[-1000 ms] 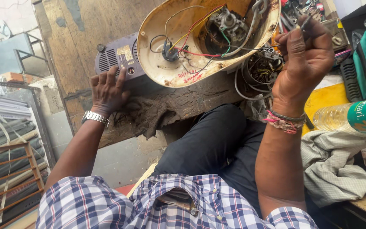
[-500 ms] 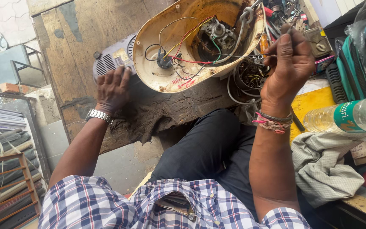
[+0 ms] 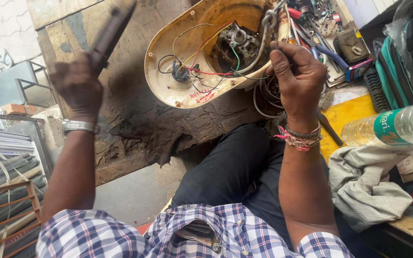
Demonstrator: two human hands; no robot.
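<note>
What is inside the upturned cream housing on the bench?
Inside the cream housing: a small motor, red, green, yellow and white wires, a black component. The right hand covers its right edge.

A clear plastic bottle [image 3: 397,128] lies at far right (on its side), wearing a green-and-white wrap label [image 3: 389,128].

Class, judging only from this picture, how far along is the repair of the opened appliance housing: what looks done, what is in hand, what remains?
Done: the cream housing lies open, its motor and coloured wires exposed. In hand: the right hand pinches the grey cord at the rim; the left hand lifts a dark, blurred tool. Left: wires lie loose and the housing is unclosed.
</note>
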